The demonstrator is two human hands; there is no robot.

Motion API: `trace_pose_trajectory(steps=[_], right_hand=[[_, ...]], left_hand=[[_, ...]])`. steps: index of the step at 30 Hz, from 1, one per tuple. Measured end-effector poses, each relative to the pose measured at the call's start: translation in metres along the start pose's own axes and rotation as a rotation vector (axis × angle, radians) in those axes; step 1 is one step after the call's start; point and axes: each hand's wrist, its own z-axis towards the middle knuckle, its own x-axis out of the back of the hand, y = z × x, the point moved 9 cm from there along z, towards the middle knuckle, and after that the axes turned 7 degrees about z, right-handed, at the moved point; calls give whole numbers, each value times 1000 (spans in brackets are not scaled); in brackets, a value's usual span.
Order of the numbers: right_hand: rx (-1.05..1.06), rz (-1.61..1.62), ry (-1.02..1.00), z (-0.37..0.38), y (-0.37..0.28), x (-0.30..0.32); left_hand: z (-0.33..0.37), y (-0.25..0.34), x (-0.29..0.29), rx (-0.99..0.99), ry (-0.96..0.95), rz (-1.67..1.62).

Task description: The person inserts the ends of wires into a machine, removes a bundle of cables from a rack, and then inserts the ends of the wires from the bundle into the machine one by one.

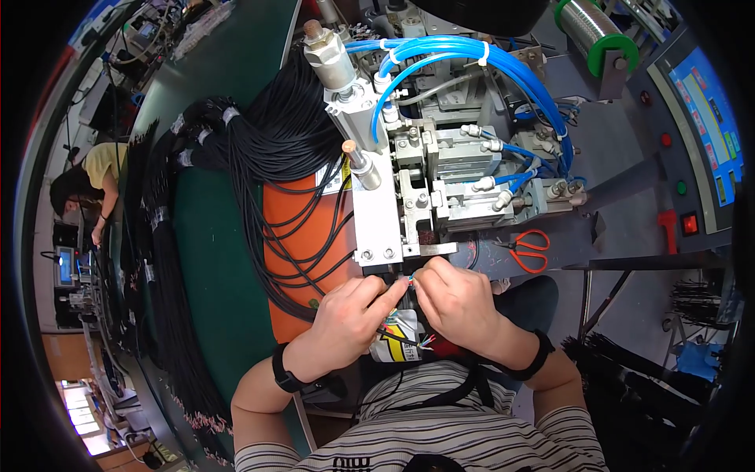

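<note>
Both my hands meet just below the front of a metal pneumatic machine (378,212). My left hand (346,322) is closed, its index finger stretched towards the other fingertips. My right hand (458,303) pinches thin coloured wires (410,281) between thumb and fingers, and the left fingertips close on them too. Another bundle of stripped coloured wire ends (427,342) sticks out of a black cable below the hands, over a white and yellow packet (395,338). What lies inside my left palm is hidden.
Black cables (291,118) lie bundled over an orange mat (295,216) on the left. Red-handled scissors (529,250) lie right of the machine. A solder wire spool (594,35) and a control screen (704,118) stand at right. A person (102,169) works at far left.
</note>
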Motion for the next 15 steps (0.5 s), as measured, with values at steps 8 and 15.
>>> trace_pose_trajectory(steps=[8, 15], right_hand=[[41, -135, -78, 9, -10, 1], [40, -130, -99, 8, -4, 0]], left_hand=[[9, 3, 0, -108, -95, 26], [15, 1, -3, -143, -147, 33]])
